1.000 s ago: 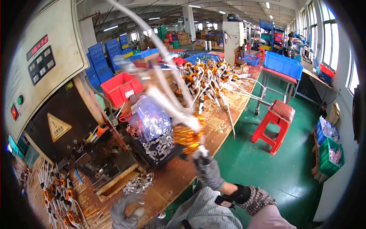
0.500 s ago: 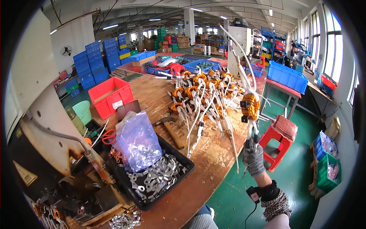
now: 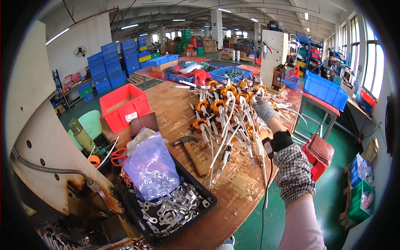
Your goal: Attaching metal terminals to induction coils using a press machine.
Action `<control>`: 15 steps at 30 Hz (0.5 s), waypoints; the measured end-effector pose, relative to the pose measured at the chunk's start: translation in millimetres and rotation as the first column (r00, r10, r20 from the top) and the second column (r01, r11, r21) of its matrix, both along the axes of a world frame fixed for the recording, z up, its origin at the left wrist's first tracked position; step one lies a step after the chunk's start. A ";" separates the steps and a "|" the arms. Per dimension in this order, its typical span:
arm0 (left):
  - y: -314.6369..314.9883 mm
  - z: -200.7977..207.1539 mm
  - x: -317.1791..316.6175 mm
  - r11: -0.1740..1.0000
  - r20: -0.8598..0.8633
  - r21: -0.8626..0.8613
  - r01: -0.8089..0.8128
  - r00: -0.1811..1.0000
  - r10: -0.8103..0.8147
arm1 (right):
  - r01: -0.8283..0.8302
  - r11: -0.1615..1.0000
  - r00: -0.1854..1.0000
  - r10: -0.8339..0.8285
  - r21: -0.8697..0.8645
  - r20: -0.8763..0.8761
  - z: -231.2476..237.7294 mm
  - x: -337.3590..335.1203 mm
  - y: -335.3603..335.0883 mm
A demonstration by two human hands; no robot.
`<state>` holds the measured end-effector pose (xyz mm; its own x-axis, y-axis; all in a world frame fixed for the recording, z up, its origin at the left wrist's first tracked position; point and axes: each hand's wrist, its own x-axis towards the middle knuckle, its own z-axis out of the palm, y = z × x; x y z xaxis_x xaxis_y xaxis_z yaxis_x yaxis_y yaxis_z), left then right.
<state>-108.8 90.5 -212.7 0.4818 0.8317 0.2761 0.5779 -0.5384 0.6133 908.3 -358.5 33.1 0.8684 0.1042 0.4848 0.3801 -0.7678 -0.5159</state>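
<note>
Right hand (image 3: 263,110) moved to coils (image 3: 217,107), grip unclear.

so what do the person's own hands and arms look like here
The right hand wears a grey glove. Around the wrist is a black band with a small dark box and a thin black cable. Above that come a black-and-white checked sleeve cover and a pale pink sleeve. The left hand and arm are out of view.
</note>
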 end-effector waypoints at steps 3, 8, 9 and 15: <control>29.5 -45.6 -84.8 0.884 -0.388 -0.103 -0.456 0.837 0.386 | -0.200 0.964 0.973 0.217 0.177 -0.079 -3.9 -71.9 45.3; -41.3 46.2 34.2 0.991 -0.040 -0.102 -0.087 0.996 0.083 | -0.310 0.935 0.930 0.336 -0.171 0.151 -4.8 -115.9 4.3; -42.5 50.7 46.1 0.983 -0.054 -0.111 -0.149 0.988 0.143 | -0.472 0.881 0.876 0.468 0.007 0.118 -20.7 -99.4 -29.1; -72.8 165.4 140.1 0.994 -0.349 0.095 0.050 0.937 -0.014 | -0.679 0.633 0.731 0.631 0.373 0.260 -9.5 -208.5 -80.3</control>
<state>31.3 17.7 -47.3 0.5885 0.7908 0.1684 0.7268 -0.6086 0.3184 699.8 -438.8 23.6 0.5984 0.3962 0.6964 0.7624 -0.0141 -0.6470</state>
